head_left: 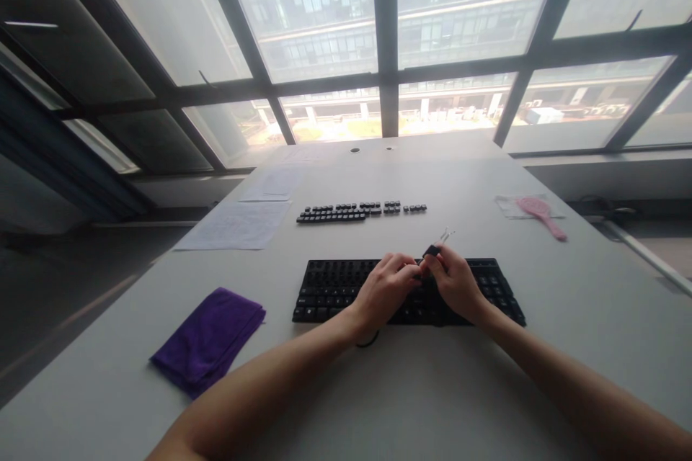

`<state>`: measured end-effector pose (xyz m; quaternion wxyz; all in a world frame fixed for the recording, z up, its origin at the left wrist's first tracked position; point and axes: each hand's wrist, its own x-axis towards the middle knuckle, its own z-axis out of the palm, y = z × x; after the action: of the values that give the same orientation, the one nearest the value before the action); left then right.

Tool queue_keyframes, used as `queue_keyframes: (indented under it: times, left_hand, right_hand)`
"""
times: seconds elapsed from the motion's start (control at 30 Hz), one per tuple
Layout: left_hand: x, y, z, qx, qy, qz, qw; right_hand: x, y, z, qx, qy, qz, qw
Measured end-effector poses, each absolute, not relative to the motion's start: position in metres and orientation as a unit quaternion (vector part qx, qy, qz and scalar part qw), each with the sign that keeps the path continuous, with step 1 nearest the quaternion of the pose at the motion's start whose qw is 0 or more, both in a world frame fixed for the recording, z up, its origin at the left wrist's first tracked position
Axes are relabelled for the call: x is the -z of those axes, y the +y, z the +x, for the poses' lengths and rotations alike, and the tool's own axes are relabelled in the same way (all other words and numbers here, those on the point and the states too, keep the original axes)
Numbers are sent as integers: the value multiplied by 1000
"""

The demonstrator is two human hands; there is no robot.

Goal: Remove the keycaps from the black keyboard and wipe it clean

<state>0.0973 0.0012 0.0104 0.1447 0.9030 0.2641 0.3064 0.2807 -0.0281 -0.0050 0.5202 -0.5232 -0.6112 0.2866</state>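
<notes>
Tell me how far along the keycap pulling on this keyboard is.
Done: several rows of loose keycaps lie lined up beyond the keyboard. In hand: the right hand holds a wire keycap puller over the keyboard's middle, and the left hand meets it there. Left: the keyboard's bare and filled spots are too dark to tell apart; the purple cloth and pink brush lie untouched.

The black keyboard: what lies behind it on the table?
Behind the keyboard lie rows of loose black keycaps. The hands, holding a small wire tool, cover its middle keys.
</notes>
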Motion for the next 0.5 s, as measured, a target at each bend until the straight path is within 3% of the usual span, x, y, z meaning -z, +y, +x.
queue_keyframes:
  times: [0.13,0.27,0.5]
  left_hand:
    - [-23,35,83,-337,329,866,166]
    - [-26,106,64,-306,406,856,95]
    - [-7,175,57,-231,386,893,24]
  right_hand:
    - [5,-27,280,-294,-601,-512,539]
    - [7,-26,279,-302,-604,-510,534]
    - [7,-26,281,-312,-610,-518,512]
